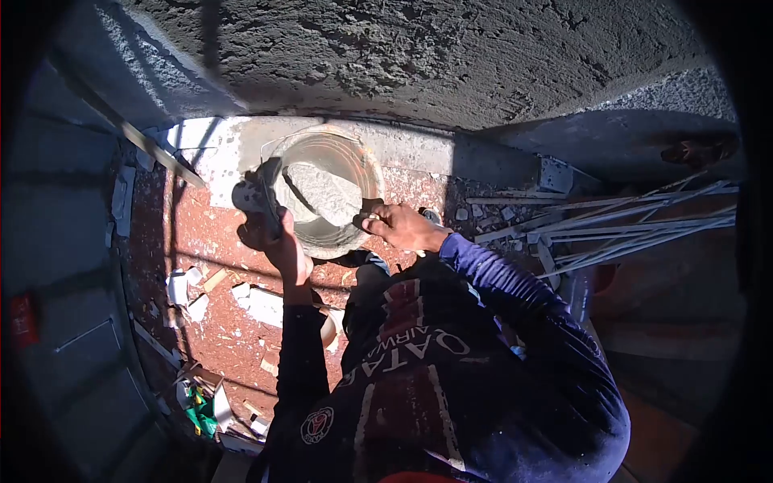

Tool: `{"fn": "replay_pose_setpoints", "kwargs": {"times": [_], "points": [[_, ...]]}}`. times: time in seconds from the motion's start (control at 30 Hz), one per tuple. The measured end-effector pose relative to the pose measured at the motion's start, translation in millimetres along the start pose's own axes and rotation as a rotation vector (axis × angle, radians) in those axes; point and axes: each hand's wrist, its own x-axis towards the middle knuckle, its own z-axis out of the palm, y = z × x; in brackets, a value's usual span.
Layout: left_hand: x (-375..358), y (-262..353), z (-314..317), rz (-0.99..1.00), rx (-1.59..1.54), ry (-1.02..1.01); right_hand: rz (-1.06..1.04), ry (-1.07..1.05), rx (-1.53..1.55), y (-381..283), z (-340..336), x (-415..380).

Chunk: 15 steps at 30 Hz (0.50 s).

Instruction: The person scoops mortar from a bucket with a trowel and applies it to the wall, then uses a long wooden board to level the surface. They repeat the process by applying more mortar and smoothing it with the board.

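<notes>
A round bucket (366, 165) with grey mortar inside stands on the floor below the rough wall. My right hand (403, 227) is closed round the handle end of a trowel (326, 193), whose flat blade carries pale mortar over the bucket's opening. At the bucket's left side, my left hand (282, 245) grips a dark, mortar-stained board (259, 193), seen nearly edge-on and tilted up. The fingers of my left hand are partly in shadow.
Rough wet plaster covers the wall (451, 56) ahead. A long plank (149, 145) leans at the left. Thin white strips (644, 221) lie at the right. Tile scraps (262, 306) litter the red floor, and an open box (221, 406) sits at the lower left.
</notes>
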Motion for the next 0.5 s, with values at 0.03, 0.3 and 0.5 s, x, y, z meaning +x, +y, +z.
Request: {"fn": "replay_pose_setpoints", "kwargs": {"times": [0.03, 0.3, 0.5], "points": [[-8, 8, 9, -0.034, -0.094, -0.004, -0.026, -0.021, -0.062, 10, -6, 1], [-58, -70, 25, -0.391, -0.181, 0.070, -0.074, -0.045, -0.003, 98, -37, -11], [-139, -124, 36, -0.394, -0.090, 0.284, -0.183, -0.158, 0.086, 249, -55, 60]]}}
